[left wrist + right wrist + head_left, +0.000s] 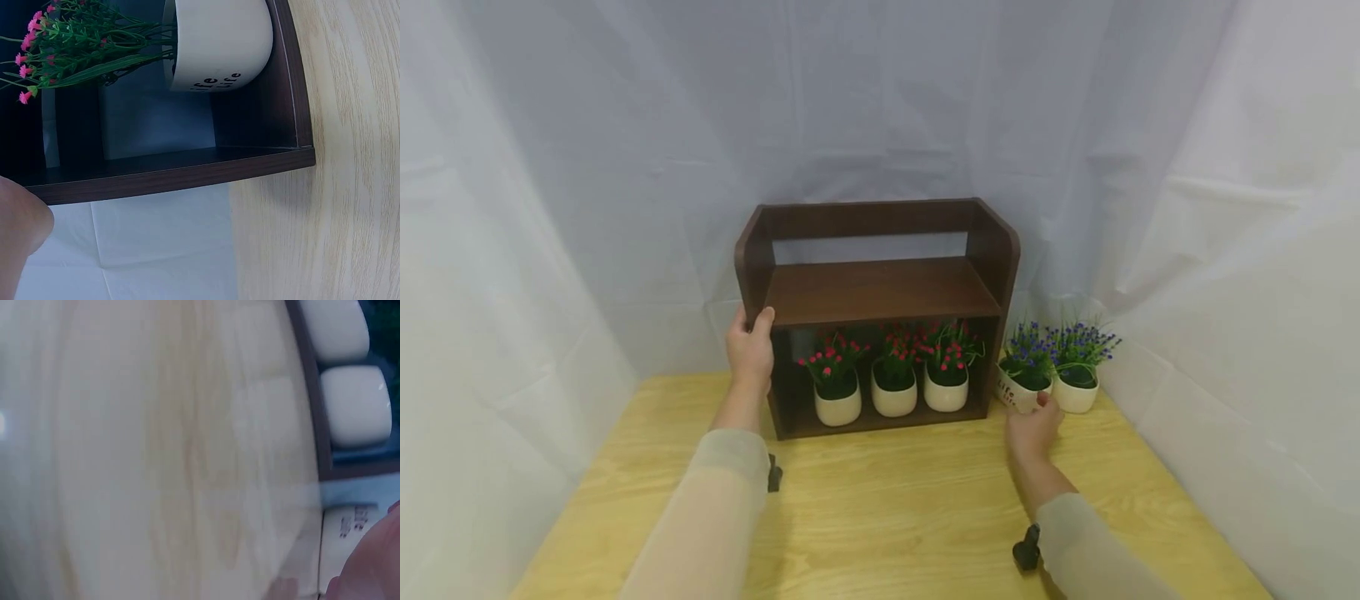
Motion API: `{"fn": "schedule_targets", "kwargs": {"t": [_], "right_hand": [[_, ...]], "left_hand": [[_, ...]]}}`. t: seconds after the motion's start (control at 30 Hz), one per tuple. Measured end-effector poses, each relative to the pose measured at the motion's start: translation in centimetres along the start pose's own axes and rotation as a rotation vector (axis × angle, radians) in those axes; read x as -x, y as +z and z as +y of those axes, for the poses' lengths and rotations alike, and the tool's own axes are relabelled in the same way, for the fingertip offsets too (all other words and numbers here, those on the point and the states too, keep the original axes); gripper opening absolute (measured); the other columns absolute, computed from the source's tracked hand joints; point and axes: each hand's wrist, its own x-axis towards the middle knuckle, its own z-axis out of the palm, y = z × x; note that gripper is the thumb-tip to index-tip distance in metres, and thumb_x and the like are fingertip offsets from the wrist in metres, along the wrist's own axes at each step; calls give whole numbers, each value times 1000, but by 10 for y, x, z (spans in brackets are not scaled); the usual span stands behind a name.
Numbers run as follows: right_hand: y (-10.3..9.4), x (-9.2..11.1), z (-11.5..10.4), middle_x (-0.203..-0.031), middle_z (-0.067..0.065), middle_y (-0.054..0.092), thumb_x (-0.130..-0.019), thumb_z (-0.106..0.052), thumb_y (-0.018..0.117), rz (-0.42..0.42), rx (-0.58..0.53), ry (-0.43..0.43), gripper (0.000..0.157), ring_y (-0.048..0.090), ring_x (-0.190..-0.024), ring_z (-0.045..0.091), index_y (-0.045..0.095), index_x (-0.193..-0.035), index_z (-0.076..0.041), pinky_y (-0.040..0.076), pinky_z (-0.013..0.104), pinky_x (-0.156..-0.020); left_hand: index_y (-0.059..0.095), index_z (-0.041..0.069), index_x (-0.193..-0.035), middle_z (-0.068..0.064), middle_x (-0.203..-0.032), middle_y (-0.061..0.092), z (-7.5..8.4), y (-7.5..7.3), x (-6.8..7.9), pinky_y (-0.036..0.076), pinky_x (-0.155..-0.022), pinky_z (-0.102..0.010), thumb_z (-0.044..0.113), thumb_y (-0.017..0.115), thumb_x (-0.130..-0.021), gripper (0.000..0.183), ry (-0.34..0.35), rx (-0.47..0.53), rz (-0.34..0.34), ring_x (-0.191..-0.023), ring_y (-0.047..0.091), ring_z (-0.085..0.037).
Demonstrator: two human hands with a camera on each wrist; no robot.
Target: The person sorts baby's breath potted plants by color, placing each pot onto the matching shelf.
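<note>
My left hand point(750, 350) grips the left side panel of a dark brown wooden shelf point(880, 292), thumb on its front edge, the other fingers mostly hidden behind it. My right hand point(1036, 425) has bent fingers right at a white flowerpot point(1015, 394) lettered "Life", with blue flowers, beside the shelf's right side. The hand covers part of that pot in the head and right wrist views, and I cannot tell whether it holds it. A second white flowerpot point(1075, 394) with blue flowers stands just right of it.
Three white flowerpots with pink-red flowers stand in the shelf's lower compartment: left point(838, 406), middle point(894, 398) and right point(946, 394). The shelf rests on a light wooden table point(880, 517). White sheeting point(880, 108) hangs behind and at both sides.
</note>
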Motion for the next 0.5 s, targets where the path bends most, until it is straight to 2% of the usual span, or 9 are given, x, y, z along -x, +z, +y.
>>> {"fn": "schedule_targets", "kwargs": {"t": [0.2, 0.37, 0.5], "right_hand": [[-11, -20, 15, -157, 35, 37, -89, -12, 77, -9, 113, -19, 79, 44, -142, 56, 40, -155, 8, 36, 63, -126], [-13, -35, 23, -164, 34, 27, -90, -17, 81, -76, 141, -20, 92, 35, -150, 56, 31, -164, 5, 32, 61, -130], [-13, -43, 26, -166, 34, 24, -91, -22, 81, -115, 185, -14, 96, 33, -150, 57, 27, -167, 3, 32, 62, -130]], "left_hand": [[58, 11, -155, -12, -162, 56, -1, -2, 3, 29, -135, -42, 26, 60, -109, 49, -15, -14, -6, -156, 43, -25], [59, 13, -155, -11, -162, 56, -1, -1, 2, 30, -135, -43, 28, 61, -108, 49, -10, -22, 4, -156, 43, -26], [58, 13, -156, -11, -163, 55, 1, 0, 0, 30, -135, -42, 27, 60, -108, 50, -14, -27, 5, -157, 43, -25]]}}
